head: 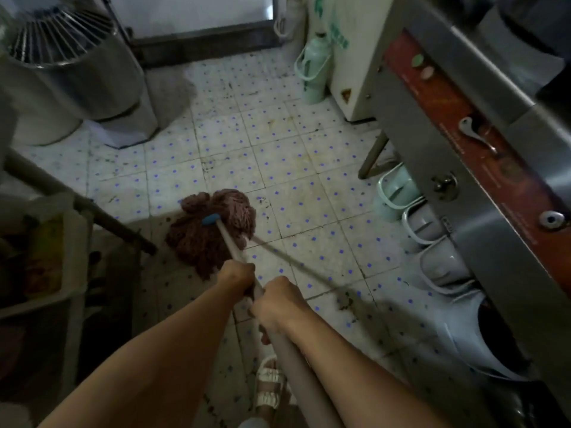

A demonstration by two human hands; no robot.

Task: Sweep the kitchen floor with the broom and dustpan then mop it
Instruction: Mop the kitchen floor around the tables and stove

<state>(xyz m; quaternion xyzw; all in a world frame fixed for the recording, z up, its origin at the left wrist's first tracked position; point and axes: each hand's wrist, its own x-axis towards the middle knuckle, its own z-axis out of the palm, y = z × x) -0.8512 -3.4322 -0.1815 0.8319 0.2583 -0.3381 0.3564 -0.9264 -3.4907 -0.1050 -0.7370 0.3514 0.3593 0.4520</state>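
Both hands, left hand (pixel 238 271) and right hand (pixel 278 299), were wrapped round the mop handle (pixel 230 240). Mopping seemed begun. The mop head (pixel 213 230) was pressed on the floor (pixel 278 143) mid-frame; the dirty upper tiles probably needed wiping next.

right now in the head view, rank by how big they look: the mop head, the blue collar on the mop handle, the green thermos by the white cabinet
1. mop head, largest
2. green thermos, though farther from the camera, so its true size is unsure
3. blue collar, clearly smallest
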